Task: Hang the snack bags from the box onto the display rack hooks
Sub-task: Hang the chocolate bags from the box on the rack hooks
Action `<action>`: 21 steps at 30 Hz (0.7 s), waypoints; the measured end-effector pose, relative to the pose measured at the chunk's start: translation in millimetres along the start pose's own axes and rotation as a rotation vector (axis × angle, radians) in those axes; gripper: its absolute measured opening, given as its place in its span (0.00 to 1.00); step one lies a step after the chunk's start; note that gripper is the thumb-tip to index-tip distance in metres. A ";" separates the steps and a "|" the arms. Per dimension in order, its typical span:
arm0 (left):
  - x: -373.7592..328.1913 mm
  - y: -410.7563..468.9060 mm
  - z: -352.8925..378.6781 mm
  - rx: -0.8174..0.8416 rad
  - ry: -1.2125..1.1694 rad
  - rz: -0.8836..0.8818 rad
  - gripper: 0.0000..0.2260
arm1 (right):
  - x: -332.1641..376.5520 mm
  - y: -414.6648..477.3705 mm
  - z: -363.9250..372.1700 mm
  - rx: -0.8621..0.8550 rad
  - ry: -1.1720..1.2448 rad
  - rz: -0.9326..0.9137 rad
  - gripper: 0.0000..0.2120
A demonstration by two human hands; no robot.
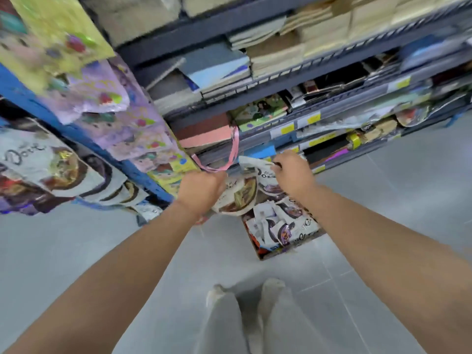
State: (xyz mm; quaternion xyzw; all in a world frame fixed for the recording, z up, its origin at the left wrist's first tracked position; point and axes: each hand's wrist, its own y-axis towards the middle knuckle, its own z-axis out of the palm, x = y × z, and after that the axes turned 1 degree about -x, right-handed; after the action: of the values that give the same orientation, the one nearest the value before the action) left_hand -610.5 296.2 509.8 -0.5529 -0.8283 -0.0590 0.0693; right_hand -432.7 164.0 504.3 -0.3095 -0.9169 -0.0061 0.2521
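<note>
A cardboard box (265,252) on the floor holds several white snack bags (281,226). My left hand (201,190) grips a white snack bag (240,198) with a brown bowl picture, held above the box. My right hand (293,172) pinches the top of a second white bag (258,166), just right of the first. The display rack (84,139), a blue frame at the left, carries hanging purple, yellow and white bags (43,162). Its hooks are hidden behind the bags.
Dark metal shelves (281,80) stacked with notebooks and paper run across the back. A pink ribbon loop (233,152) dangles from a shelf just above my left hand. Grey tiled floor (383,200) spreads below, and my feet (247,292) stand near the box.
</note>
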 end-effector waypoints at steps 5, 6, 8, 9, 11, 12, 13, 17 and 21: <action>55.7 -60.7 -53.9 -0.249 0.033 -0.072 0.08 | 94.2 -7.3 -15.7 0.068 -0.046 -0.205 0.11; 67.7 -72.9 -60.7 -0.288 0.024 -0.086 0.09 | 113.5 -9.5 -16.0 0.072 -0.046 -0.235 0.11; 89.7 -100.1 -71.4 -0.344 0.029 -0.147 0.09 | 153.8 -17.2 -15.3 0.074 -0.051 -0.277 0.10; 102.2 -112.9 -74.4 -0.371 0.047 -0.183 0.09 | 174.7 -20.8 -15.2 0.058 -0.041 -0.295 0.10; 127.6 -136.0 -81.0 -0.387 0.072 -0.272 0.09 | 211.1 -22.6 -8.6 0.003 -0.025 -0.353 0.08; 141.9 -145.9 -83.5 -0.394 0.060 -0.315 0.10 | 228.6 -22.4 -3.6 -0.023 -0.023 -0.375 0.10; 156.6 -154.6 -85.4 -0.407 0.030 -0.353 0.11 | 244.8 -22.6 1.0 -0.050 -0.017 -0.386 0.11; 208.4 -181.1 -93.3 -0.482 -0.134 -0.450 0.19 | 299.6 -28.6 14.7 -0.217 0.066 -0.396 0.11; 258.0 -195.4 -97.6 -0.553 -0.197 -0.525 0.17 | 341.9 -24.3 18.9 -0.468 0.141 -0.396 0.10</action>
State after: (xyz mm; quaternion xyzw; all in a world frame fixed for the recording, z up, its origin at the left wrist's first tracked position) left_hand -884.1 438.7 648.1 -0.3229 -0.8971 -0.2423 -0.1797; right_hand -688.2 340.5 650.6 -0.1733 -0.9132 -0.2874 0.2311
